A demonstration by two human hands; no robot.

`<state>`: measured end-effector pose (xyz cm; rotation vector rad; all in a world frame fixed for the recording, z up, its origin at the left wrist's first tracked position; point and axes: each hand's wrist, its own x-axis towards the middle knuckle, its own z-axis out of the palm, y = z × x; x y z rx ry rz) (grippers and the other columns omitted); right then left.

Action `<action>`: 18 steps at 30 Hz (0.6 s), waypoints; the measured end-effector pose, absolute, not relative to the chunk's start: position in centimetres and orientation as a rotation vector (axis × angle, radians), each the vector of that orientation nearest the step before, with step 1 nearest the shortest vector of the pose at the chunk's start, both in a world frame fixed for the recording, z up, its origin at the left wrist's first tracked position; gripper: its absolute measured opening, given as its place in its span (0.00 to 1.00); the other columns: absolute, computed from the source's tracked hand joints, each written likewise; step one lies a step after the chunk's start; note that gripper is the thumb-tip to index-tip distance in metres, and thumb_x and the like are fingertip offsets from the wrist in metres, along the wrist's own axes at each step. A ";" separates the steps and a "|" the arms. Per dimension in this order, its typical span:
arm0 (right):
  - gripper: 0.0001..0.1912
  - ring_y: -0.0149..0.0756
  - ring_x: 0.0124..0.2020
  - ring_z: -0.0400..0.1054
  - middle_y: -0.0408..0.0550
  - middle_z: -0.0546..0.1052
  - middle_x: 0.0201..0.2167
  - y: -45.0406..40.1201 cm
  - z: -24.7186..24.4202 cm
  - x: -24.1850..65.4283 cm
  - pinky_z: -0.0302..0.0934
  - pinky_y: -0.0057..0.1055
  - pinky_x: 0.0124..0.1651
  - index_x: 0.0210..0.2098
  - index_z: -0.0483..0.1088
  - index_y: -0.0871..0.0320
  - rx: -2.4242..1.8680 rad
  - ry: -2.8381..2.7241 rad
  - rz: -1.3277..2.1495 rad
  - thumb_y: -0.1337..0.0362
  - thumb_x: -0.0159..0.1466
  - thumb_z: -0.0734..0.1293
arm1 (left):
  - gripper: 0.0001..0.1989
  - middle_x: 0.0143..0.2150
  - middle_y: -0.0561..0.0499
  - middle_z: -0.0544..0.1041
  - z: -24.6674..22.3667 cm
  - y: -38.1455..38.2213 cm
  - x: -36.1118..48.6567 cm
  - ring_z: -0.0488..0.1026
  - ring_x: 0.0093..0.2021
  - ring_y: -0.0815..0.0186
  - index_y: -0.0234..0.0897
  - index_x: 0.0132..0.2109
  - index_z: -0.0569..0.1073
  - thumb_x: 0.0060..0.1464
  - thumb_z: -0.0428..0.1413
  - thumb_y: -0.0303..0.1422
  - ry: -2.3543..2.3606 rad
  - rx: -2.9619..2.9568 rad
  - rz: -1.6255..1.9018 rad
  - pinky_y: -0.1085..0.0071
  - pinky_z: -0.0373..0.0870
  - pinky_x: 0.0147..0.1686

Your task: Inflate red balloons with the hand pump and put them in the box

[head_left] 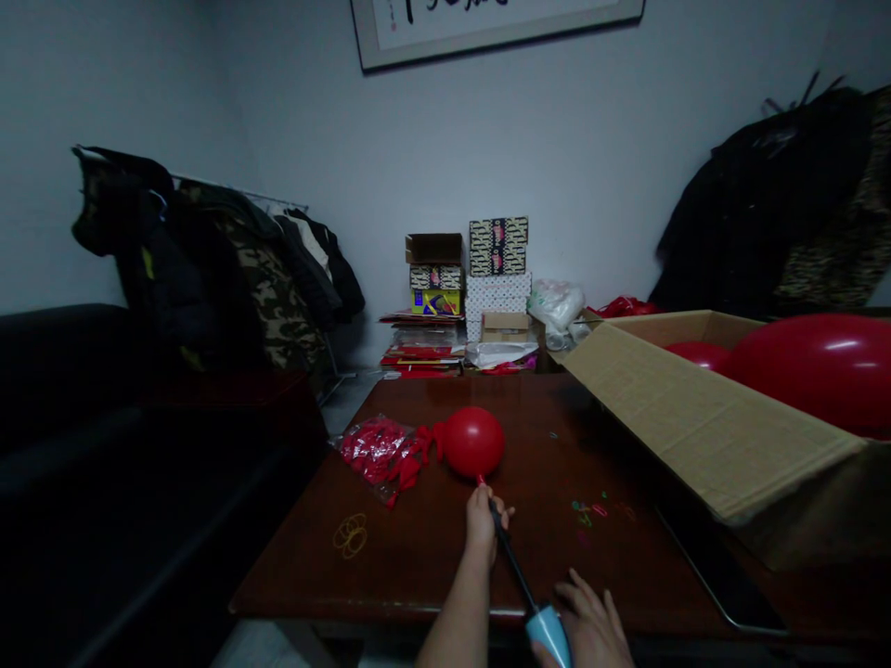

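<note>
Over the dark wooden table (390,566) — left hand (483,524) grips a balloon pump (513,561), right hand (588,622) spread open.

Nothing here can be read with any certainty. At twelve o'clock, the framed calligraphy (497,19) is cut off by the top of the view, and at one o'clock, the printed boxes (498,246) show only patterns too small to make out.

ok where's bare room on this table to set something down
Bare dark wood lies between the inflated red balloon and the open cardboard box. More lies left of the left hand, around yellow rubber bands. Crowded: the far edge, with stacked boxes and papers.
</note>
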<state>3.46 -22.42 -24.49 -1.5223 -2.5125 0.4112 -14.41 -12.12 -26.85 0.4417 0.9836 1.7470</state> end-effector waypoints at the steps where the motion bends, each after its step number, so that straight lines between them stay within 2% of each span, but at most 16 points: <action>1: 0.25 0.53 0.61 0.49 0.54 0.67 0.54 -21.9 -23.6 2.8 0.35 0.56 0.61 0.41 0.73 0.57 -1.498 -2.528 0.447 0.47 0.56 0.58 | 0.24 0.12 0.63 0.62 -26.8 -12.1 -14.4 0.56 0.09 0.76 0.39 0.27 0.56 0.42 0.54 0.55 0.977 0.437 1.745 0.68 0.66 0.25; 6: 0.25 0.50 0.62 0.48 0.54 0.67 0.53 -19.4 -21.1 -0.9 0.33 0.52 0.62 0.43 0.72 0.60 -1.508 -2.442 0.425 0.49 0.59 0.55 | 0.25 0.12 0.63 0.62 -26.9 -11.8 -14.6 0.55 0.08 0.75 0.40 0.26 0.56 0.40 0.54 0.56 0.984 0.415 1.743 0.70 0.65 0.22; 13: 0.24 0.50 0.61 0.49 0.55 0.68 0.51 -18.8 -22.0 -2.2 0.33 0.53 0.62 0.43 0.71 0.60 -1.533 -2.390 0.380 0.51 0.59 0.56 | 0.26 0.11 0.63 0.62 -27.2 -11.5 -14.6 0.55 0.07 0.75 0.40 0.26 0.55 0.39 0.55 0.57 0.999 0.449 1.724 0.71 0.63 0.19; 18: 0.24 0.51 0.61 0.50 0.55 0.69 0.51 -20.1 -22.4 -0.6 0.34 0.54 0.62 0.43 0.72 0.60 -1.547 -2.427 0.388 0.50 0.59 0.56 | 0.24 0.11 0.63 0.62 -27.0 -12.0 -14.3 0.56 0.08 0.75 0.40 0.26 0.56 0.42 0.54 0.55 1.020 0.453 1.745 0.70 0.65 0.21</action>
